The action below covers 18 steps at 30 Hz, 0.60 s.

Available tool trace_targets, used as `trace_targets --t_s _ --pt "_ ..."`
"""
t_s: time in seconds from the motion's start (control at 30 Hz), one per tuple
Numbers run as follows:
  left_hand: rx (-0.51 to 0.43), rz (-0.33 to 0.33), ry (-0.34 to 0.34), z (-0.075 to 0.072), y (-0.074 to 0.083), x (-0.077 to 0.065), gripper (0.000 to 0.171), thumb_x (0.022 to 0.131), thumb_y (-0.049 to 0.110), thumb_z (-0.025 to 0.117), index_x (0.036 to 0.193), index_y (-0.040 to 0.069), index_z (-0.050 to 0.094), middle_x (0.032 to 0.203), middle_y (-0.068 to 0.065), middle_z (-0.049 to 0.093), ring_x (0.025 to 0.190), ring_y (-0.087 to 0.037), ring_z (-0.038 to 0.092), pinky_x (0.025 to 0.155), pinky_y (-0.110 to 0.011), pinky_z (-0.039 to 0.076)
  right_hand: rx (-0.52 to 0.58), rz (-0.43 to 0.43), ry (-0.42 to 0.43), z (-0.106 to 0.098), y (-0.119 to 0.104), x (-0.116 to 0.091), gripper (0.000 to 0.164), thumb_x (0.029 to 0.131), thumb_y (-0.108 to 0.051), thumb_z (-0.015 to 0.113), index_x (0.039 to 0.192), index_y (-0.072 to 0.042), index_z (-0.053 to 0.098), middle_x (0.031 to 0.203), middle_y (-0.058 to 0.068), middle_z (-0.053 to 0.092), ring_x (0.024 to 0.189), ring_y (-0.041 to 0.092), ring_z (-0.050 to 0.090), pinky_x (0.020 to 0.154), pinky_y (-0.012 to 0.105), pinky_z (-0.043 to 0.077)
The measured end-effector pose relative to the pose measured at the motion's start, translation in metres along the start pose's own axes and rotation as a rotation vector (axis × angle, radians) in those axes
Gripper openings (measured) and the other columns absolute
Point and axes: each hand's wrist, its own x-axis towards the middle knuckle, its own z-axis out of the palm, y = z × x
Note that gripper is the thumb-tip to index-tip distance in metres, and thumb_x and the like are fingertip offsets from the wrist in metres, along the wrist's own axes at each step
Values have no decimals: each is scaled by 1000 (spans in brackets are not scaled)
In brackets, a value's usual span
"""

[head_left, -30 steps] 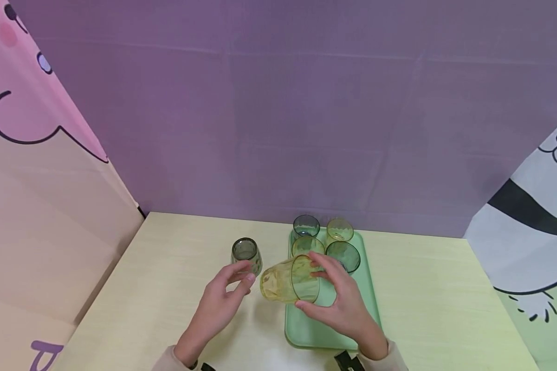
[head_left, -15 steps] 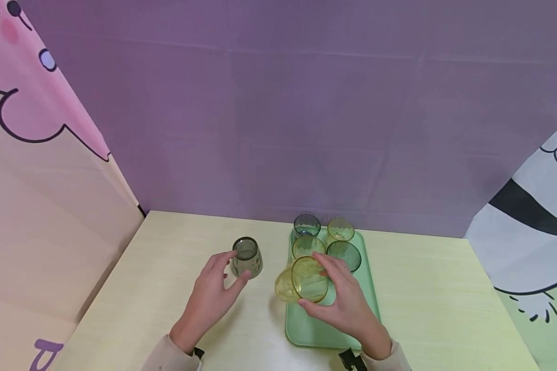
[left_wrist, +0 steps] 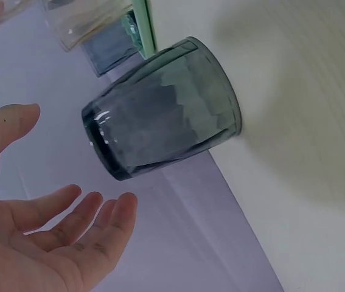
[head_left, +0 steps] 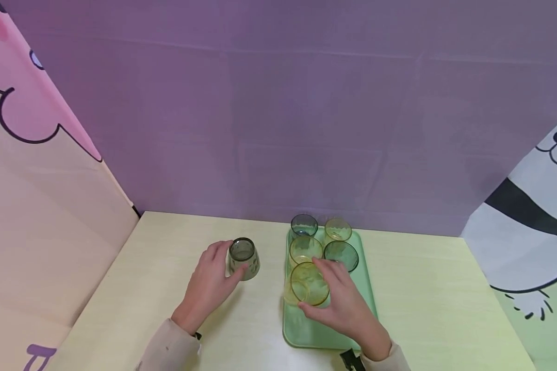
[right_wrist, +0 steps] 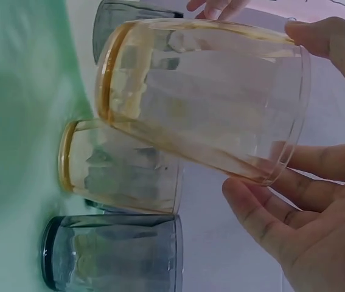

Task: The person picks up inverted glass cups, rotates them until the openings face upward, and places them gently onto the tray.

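My right hand (head_left: 345,309) holds a yellow-tinted glass (head_left: 310,283) by its rim, thumb on one side and fingers on the other. The glass is mouth-up and slightly tilted, close over the green tray (head_left: 313,332). In the right wrist view, the thick amber base of this yellow glass (right_wrist: 202,97) points toward the tray. Left of the tray, a smoky grey glass (head_left: 243,262) stands upside down on the table. Around it, my left hand (head_left: 209,286) spreads thumb and fingers. The left wrist view shows a gap between those fingers (left_wrist: 120,225) and the grey glass (left_wrist: 160,112).
Two more yellow glasses (head_left: 306,251) (head_left: 338,230), a dark grey glass (head_left: 304,225) and a green-grey glass (head_left: 341,256) stand mouth-up on the tray's far half. A purple cloth (head_left: 278,129) hangs behind the pale wooden table (head_left: 427,304).
The yellow glass has swung from lying sideways to nearly upright and moved over the tray. My left hand has opened wider and shifted up and left alongside the grey glass.
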Motion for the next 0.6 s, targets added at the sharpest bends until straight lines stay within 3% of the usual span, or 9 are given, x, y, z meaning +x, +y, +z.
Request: trace_targets --t_s 0.3,0.6 --pt "4 -27 -53 8 -7 10 65 89 34 75 136 -5 53 136 -24 51 123 -41 50 97 -55 47 -77 15 -78 6 5 -3 89 71 -40 87 139 5 51 130 14 56 119 29 51 98 43 49" --pt "-1 -48 -88 15 -13 16 67 89 35 76 137 -5 52 138 -23 50 123 -40 50 95 -56 48 -83 51 -117 13 8 -6 92 72 -41 88 141 5 49 131 15 57 118 28 51 97 43 50"
